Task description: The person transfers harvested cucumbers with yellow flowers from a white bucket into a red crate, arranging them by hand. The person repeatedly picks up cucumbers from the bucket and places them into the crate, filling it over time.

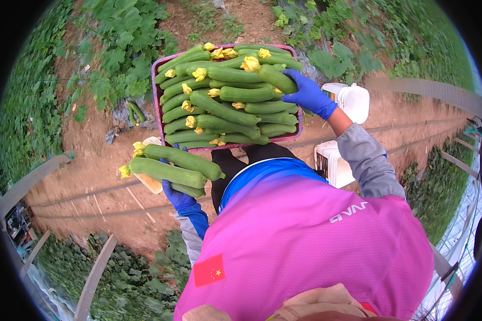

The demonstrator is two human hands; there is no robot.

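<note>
A pink-rimmed crate (158, 105) stands in front of me, heaped with green zucchini (225, 108) that carry yellow blossoms at their tips. My right hand (310, 95), in a blue glove, grips the end of one zucchini (277, 78) above the crate's upper right part; its blossom points left. In its blue glove, my left hand (178, 196) holds several zucchini (166, 171) stacked together, left of my legs and below the crate's lower left corner. Those zucchini partly hide the left fingers.
White plastic containers (354, 103) stand right of the crate, and another (334, 163) is nearer my body. A pale container (152, 182) lies partly behind the left-hand zucchini. Two zucchini (135, 112) rest on the ground at left. Leafy vines (122, 44) and rails (84, 200) flank the dirt path.
</note>
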